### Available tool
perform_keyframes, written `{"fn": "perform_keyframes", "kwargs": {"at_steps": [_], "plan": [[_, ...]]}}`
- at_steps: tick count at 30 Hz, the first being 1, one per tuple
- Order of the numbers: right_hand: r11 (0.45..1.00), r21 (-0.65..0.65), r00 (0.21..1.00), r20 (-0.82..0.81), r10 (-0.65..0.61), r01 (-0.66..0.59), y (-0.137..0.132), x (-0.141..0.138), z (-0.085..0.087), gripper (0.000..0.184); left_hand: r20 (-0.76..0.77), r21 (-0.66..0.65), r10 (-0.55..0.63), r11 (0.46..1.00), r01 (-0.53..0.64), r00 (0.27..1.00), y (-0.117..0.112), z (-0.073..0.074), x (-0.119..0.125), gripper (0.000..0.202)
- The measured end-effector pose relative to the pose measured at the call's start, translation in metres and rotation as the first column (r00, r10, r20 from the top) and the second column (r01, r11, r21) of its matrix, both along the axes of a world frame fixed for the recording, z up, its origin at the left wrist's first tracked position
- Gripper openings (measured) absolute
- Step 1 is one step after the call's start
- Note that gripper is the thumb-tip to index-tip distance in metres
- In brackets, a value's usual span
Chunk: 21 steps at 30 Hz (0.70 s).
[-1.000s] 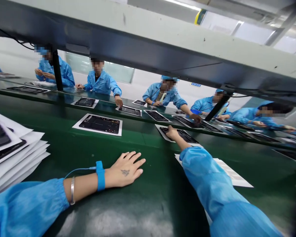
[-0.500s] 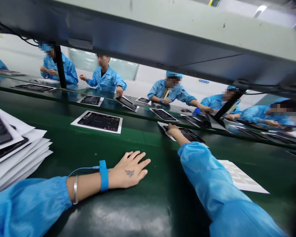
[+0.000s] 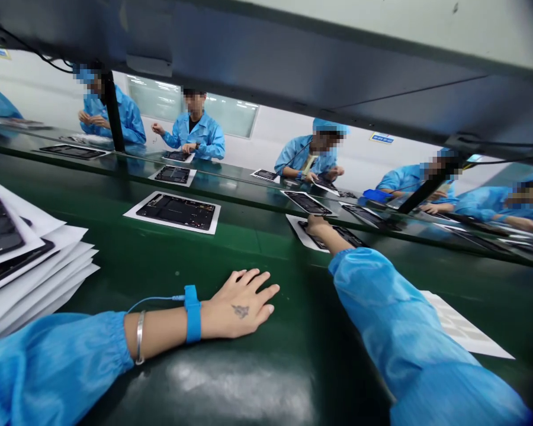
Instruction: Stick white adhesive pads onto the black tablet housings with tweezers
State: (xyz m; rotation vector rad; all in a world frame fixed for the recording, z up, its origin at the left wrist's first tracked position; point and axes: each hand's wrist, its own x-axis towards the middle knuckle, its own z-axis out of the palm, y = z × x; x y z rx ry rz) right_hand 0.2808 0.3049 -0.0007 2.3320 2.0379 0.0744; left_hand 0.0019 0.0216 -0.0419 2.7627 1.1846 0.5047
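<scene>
My left hand point(image 3: 242, 305) lies flat, palm down, on the dark green work surface point(image 3: 231, 378). Its fingers are spread and it holds nothing. A blue wrist strap point(image 3: 192, 313) with a thin cord circles that wrist. Farther off, my right hand point(image 3: 320, 231) reaches to an opened black tablet housing point(image 3: 347, 236) on a white sheet point(image 3: 298, 223). Its fingers are bent closed at the housing's left part; the fingertips are partly hidden. Left of it, a second tablet housing point(image 3: 175, 211) with inner parts exposed rests on its own white sheet.
A stack of white sheets point(image 3: 77, 254) with tablet housings stands at the left. Beside my right sleeve lies a white sheet with pale patches point(image 3: 464, 325). Co-workers in blue sit beyond a raised ledge holding more housings point(image 3: 308, 203). A shelf point(image 3: 293, 65) hangs overhead, with dark posts point(image 3: 114, 112).
My right hand stays at the housing, with only a slight shift. Across the line, one co-worker has drawn a housing closer, and another's outstretched arm has pulled back. The view has shifted slightly.
</scene>
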Motion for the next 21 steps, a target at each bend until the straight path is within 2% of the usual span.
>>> {"fn": "perform_keyframes", "kwargs": {"at_steps": [5,9,15,21], "plan": [[0.992,-0.120,0.999,0.019,-0.047,0.049,0.000,-0.006,-0.006,0.035,0.002,0.001,-0.003,1.000,0.003,1.000,-0.001,-0.001,0.001,0.044],[0.995,-0.100,0.999,0.024,-0.026,0.029,-0.002,-0.014,-0.006,0.036,-0.013,0.002,0.003,1.000,-0.003,1.000,-0.001,0.001,0.001,0.044],[1.000,-0.025,1.000,0.011,0.005,-0.005,0.001,-0.033,0.009,0.037,-0.027,-0.011,0.002,1.000,-0.002,1.000,-0.002,0.007,-0.001,0.045],[0.997,-0.071,0.999,-0.010,0.041,-0.042,-0.002,-0.064,0.002,0.036,-0.009,-0.040,0.007,0.999,-0.007,1.000,-0.004,0.011,-0.001,0.044]]}}
